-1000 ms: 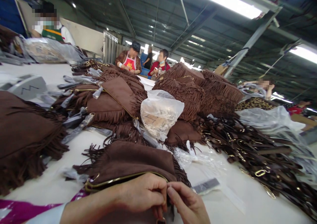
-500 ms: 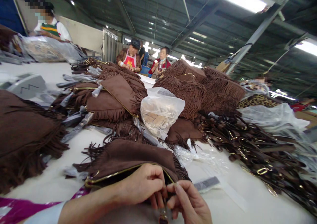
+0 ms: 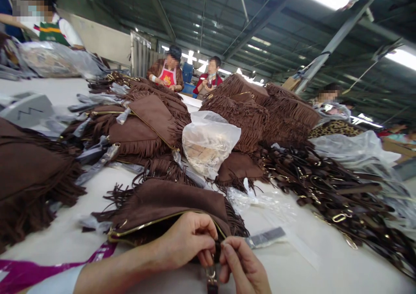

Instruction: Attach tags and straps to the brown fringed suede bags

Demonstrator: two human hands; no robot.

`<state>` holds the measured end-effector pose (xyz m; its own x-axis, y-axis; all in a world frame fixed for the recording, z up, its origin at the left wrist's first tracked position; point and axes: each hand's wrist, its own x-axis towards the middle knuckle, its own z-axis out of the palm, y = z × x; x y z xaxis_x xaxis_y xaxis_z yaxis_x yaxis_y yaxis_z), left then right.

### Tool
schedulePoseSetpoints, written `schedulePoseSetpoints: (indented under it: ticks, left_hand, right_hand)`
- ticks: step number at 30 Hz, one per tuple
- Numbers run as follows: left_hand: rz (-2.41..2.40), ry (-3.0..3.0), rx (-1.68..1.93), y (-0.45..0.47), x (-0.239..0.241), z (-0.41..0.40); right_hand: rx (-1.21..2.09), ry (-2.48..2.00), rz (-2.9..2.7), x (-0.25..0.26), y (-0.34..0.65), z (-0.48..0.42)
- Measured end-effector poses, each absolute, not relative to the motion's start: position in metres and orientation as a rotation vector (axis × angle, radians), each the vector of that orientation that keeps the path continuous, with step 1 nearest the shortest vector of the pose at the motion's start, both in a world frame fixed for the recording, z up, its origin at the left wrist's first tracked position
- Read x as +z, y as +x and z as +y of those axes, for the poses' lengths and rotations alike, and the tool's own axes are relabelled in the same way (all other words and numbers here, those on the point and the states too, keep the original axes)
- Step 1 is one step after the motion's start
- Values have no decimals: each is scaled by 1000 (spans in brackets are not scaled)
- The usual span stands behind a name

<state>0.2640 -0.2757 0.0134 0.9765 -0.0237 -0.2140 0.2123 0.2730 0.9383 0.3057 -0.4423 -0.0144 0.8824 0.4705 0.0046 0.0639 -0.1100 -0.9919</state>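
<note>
A dark brown fringed bag [image 3: 175,198] lies in front of me, its gold zipper open and its inside dark. My left hand [image 3: 191,242] reaches across the opening, fingers curled at the right end of the zipper. Just below those fingers hangs a metal clasp [image 3: 212,273] on a short dark strap. Beside it, my right hand [image 3: 242,263] is closed, thumb and forefinger pinching at the bag's corner. The fingertips of both hands nearly meet there, and they hide the exact spot they grip.
Several fringed bags [image 3: 139,131] are piled behind, with a clear plastic bag of stuffing [image 3: 208,144] among them. Dark straps with gold buckles [image 3: 328,190] heap at right. A grey tape dispenser [image 3: 27,108] stands left. Co-workers [image 3: 167,73] are at the far side.
The view has shifted slightly. My hands stay at the same corner of the bag, and the clasp below them shows more fully.
</note>
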Motion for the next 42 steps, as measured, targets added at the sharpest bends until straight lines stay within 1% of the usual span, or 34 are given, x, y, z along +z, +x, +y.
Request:
schedulePoseSetpoints:
  ticks: [4,9,12,21,31,37,42]
  left_hand:
    - [145,1466,-127,260,16,-273]
    - [3,1811,-24,254,27,-268]
    - [-8,1895,-9,253,31,-268]
    - [-33,1935,15,255,30,-268]
    - [25,1921,-3,254,31,-270]
    - [50,1930,-3,254,32,-270]
    - [15,1878,-38,254,32,-268]
  right_hand:
    - [371,-1640,-419,-17,306,-443]
    - [367,-1644,-465,-17,306,-443]
    - [354,-1681,-509,-17,306,-443]
    - [387,-1706,-497,-20,305,-441]
    - [299,-1718,-503,-23,302,-439]
    - [214,-1840,-600,-20,303,-439]
    - [335,-1775,-555,-19,307,-441]
